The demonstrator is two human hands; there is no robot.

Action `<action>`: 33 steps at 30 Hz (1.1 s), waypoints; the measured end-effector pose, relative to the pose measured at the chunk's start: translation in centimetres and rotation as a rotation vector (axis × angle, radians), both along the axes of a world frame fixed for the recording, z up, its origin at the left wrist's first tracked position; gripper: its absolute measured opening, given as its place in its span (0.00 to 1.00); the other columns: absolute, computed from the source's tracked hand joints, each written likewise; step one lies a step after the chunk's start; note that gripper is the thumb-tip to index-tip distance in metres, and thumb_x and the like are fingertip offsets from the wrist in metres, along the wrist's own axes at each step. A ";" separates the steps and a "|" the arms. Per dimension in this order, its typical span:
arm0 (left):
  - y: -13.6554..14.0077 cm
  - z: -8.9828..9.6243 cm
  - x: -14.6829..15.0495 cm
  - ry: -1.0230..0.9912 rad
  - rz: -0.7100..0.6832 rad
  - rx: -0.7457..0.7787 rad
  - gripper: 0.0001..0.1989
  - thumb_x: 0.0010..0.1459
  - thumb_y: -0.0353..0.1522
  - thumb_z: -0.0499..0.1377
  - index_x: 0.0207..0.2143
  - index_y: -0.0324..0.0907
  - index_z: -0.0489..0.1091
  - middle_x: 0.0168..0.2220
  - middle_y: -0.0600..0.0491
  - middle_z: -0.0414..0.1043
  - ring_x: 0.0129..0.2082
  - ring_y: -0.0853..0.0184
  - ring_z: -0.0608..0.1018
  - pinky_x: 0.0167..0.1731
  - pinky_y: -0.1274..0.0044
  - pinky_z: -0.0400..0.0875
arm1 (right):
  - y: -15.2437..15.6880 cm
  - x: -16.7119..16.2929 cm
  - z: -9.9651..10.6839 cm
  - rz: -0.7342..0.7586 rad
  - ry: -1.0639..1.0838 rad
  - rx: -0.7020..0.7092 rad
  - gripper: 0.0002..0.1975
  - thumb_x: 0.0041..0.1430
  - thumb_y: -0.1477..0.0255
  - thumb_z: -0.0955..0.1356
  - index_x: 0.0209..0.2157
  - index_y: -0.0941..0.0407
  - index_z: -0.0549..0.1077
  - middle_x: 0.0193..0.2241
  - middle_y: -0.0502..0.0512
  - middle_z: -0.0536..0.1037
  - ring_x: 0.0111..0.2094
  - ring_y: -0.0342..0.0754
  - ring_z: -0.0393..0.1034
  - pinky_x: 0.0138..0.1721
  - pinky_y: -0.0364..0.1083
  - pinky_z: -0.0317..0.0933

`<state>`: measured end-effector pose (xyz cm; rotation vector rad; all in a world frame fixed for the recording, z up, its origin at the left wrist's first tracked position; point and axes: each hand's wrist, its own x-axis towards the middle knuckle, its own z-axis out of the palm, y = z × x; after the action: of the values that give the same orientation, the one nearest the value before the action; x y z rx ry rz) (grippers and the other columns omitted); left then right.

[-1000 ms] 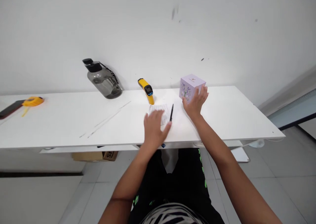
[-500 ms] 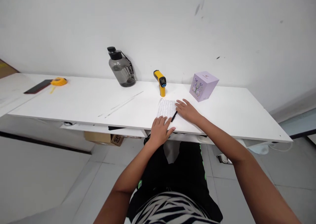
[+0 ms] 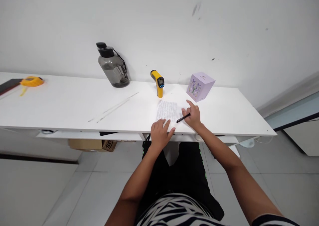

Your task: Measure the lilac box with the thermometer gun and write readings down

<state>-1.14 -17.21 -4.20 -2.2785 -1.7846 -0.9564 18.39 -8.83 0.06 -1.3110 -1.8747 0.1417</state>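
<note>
A sheet of paper (image 3: pixel 166 110) covered in rows of handwriting lies near the front edge of the white table. My left hand (image 3: pixel 159 132) rests with fingers spread on the lower edge of the sheet. To the right of the paper, my right hand (image 3: pixel 192 115) is closed around a black pen (image 3: pixel 183 118), its index finger stretched forward. The pen's lower end points left, toward the sheet's lower right corner. Behind the paper stands a yellow infrared thermometer (image 3: pixel 158 83), upright on its handle.
A lilac box (image 3: pixel 200 86) sits at the back right. Further left stands a grey water bottle (image 3: pixel 113 66) with a black lid. A yellow tape measure (image 3: pixel 32 81) lies at the far left of the white table (image 3: pixel 119 116). Under the tabletop is a cardboard box (image 3: pixel 86 145).
My right hand has picked up the pen from the paper's right side and tilted it. My left hand stays on the sheet. The camera view has shifted to the right.
</note>
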 end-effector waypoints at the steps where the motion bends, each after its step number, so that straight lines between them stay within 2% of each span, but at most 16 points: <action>1: 0.0 -0.1 0.0 -0.012 0.001 0.000 0.22 0.65 0.46 0.53 0.55 0.49 0.74 0.53 0.42 0.76 0.57 0.51 0.75 0.53 0.60 0.67 | -0.1 -0.3 -0.2 0.052 0.054 -0.028 0.29 0.67 0.54 0.57 0.61 0.57 0.65 0.17 0.46 0.67 0.25 0.52 0.66 0.47 0.57 0.62; 4: 0.1 -0.3 0.0 -0.039 0.004 -0.023 0.21 0.65 0.46 0.54 0.55 0.50 0.75 0.54 0.44 0.77 0.57 0.52 0.76 0.52 0.60 0.67 | -0.2 -0.7 -0.6 0.252 0.250 -0.166 0.31 0.68 0.48 0.54 0.58 0.53 0.68 0.28 0.51 0.75 0.33 0.52 0.71 0.45 0.54 0.65; 6: 0.1 -0.3 0.0 -0.049 0.005 -0.041 0.21 0.64 0.46 0.55 0.55 0.51 0.75 0.55 0.44 0.77 0.57 0.51 0.76 0.52 0.60 0.66 | -0.1 -0.6 -0.8 0.325 0.374 -0.298 0.32 0.67 0.44 0.53 0.49 0.53 0.72 0.27 0.50 0.73 0.30 0.49 0.69 0.37 0.50 0.65; 9: 0.2 -0.6 0.0 -0.049 0.005 -0.038 0.21 0.64 0.46 0.55 0.54 0.51 0.75 0.54 0.44 0.77 0.56 0.51 0.76 0.51 0.60 0.65 | 0.1 -0.5 -0.6 0.273 0.440 -0.413 0.30 0.66 0.43 0.55 0.32 0.52 0.72 0.20 0.46 0.65 0.23 0.46 0.61 0.31 0.47 0.60; 13: 0.3 -1.1 0.0 -0.027 0.013 0.046 0.20 0.64 0.46 0.56 0.53 0.50 0.76 0.52 0.45 0.78 0.52 0.54 0.78 0.49 0.62 0.63 | 0.2 -0.7 -0.2 0.174 0.376 -0.433 0.26 0.64 0.48 0.62 0.22 0.53 0.69 0.19 0.48 0.67 0.25 0.45 0.63 0.33 0.46 0.59; 17: 0.6 -1.8 -0.1 -0.029 0.022 0.163 0.17 0.63 0.45 0.58 0.50 0.49 0.78 0.47 0.48 0.80 0.47 0.58 0.79 0.47 0.65 0.61 | 0.2 -0.9 -0.2 0.233 0.273 -0.486 0.22 0.61 0.55 0.64 0.20 0.54 0.69 0.20 0.49 0.71 0.27 0.46 0.66 0.34 0.46 0.59; 23: 0.7 -2.4 -0.1 -0.029 0.023 0.237 0.15 0.64 0.43 0.59 0.48 0.50 0.79 0.44 0.49 0.81 0.44 0.60 0.79 0.46 0.65 0.59 | 0.3 -1.0 -0.3 0.229 0.232 -0.493 0.20 0.61 0.58 0.64 0.20 0.54 0.71 0.21 0.49 0.72 0.28 0.45 0.67 0.34 0.45 0.58; 33: 0.7 -2.7 -0.1 -0.042 0.022 0.221 0.15 0.64 0.43 0.58 0.48 0.51 0.78 0.44 0.49 0.81 0.43 0.60 0.79 0.45 0.65 0.59 | 0.2 -1.0 -0.2 0.239 0.211 -0.489 0.19 0.60 0.59 0.64 0.20 0.54 0.69 0.20 0.49 0.72 0.27 0.45 0.67 0.33 0.45 0.58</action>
<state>-1.26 -16.48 -6.91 -2.1151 -1.6235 -1.1432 17.40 -8.66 -0.15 -1.3140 -1.8712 0.8756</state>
